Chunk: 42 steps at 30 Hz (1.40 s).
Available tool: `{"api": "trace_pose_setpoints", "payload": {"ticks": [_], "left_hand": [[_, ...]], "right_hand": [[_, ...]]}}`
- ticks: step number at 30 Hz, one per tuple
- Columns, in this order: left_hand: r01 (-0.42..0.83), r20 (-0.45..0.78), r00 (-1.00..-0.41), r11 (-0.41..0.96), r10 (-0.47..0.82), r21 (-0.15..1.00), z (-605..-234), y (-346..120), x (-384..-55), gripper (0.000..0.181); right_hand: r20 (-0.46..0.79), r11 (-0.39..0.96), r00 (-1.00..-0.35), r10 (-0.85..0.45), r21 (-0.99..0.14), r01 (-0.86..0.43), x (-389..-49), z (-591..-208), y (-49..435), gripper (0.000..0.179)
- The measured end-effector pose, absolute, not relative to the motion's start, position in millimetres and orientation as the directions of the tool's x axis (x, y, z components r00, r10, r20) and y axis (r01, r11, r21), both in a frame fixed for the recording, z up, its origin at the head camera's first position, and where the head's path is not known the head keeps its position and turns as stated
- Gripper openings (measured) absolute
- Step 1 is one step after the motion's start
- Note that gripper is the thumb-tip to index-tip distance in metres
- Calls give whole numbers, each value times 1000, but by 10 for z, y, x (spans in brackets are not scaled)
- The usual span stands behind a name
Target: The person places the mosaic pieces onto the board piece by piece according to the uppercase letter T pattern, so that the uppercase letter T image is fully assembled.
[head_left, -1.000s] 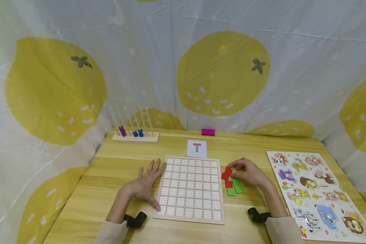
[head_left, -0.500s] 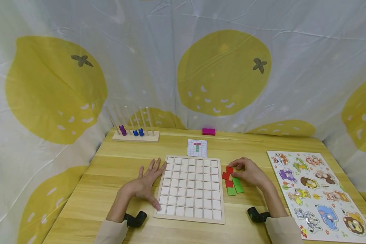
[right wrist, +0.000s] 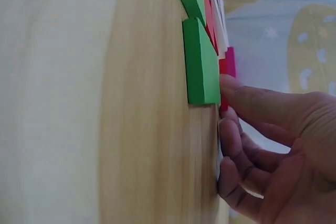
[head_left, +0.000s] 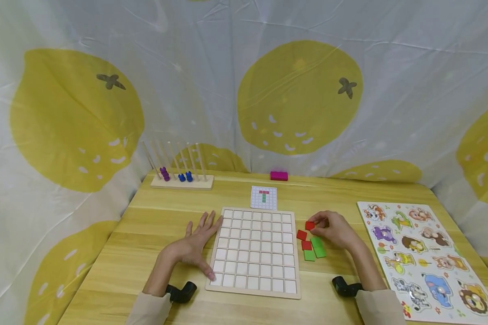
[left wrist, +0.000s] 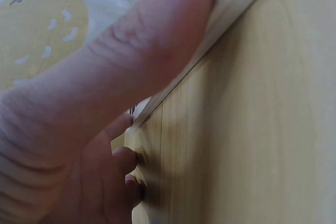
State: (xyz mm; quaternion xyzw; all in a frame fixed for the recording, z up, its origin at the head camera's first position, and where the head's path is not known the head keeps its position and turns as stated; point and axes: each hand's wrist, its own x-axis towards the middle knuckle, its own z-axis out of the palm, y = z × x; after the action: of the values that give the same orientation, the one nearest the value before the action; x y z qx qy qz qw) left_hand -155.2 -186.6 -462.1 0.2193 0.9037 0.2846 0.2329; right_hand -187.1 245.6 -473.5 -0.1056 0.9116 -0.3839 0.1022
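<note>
A wooden grid board with white squares lies in front of me. My left hand has its fingers spread along the board's left side. Its thumb rests on the lower left corner and its index fingertip touches the upper left edge. To the right of the board, my right hand pinches a red square tile between thumb and fingers. Nearer to me lie two more red tiles, one of them a lone red tile, and several green tiles. In the right wrist view, a green tile partly hides the pinched one.
A pattern card with a red and green T lies behind the board. Further back are a magenta block and a peg stand with purple and blue pieces. An animal puzzle board covers the table's right side.
One red tile has shifted right, apart from the other red tiles, and my right fingers now pinch it. The left hand has stayed in place.
</note>
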Motion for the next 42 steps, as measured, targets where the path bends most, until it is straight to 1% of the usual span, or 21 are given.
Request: {"api": "trace_pose_setpoints", "payload": {"ticks": [4, 15, 22, 25, 32, 38, 42], "left_hand": [[259, -299, -796, 743, 526, 617, -4621, -1867, -1553, 153], [260, -301, -797, 746, 524, 613, -4630, -1866, -1549, 152], [257, -301, -798, 746, 522, 614, -4627, -1863, -1544, 152], [258, -302, -797, 746, 523, 614, -4625, -1863, -1543, 152], [257, -304, -799, 752, 519, 607, -4623, -1867, -1538, 152], [250, -308, -798, 749, 518, 614, -4617, -1867, -1538, 153], [258, -306, -798, 752, 520, 607, -4622, -1862, -1544, 152]], "right_hand": [[-95, 676, -956, -276, -726, -123, -1877, -4738, 2474, 20], [-55, 581, -949, -311, -801, -144, -1893, -4591, 2380, 23], [-106, 498, -942, -317, -864, -71, -1899, -4567, 2133, 27], [-129, 505, -940, -315, -861, -51, -1908, -4565, 1995, 25], [-139, 527, -933, -332, -848, -61, -1957, -4587, 1698, 22], [-148, 534, -925, -351, -843, -68, -2007, -4607, 1541, 20], [-168, 548, -929, -330, -835, -44, -2031, -4608, 1463, 18]]}}
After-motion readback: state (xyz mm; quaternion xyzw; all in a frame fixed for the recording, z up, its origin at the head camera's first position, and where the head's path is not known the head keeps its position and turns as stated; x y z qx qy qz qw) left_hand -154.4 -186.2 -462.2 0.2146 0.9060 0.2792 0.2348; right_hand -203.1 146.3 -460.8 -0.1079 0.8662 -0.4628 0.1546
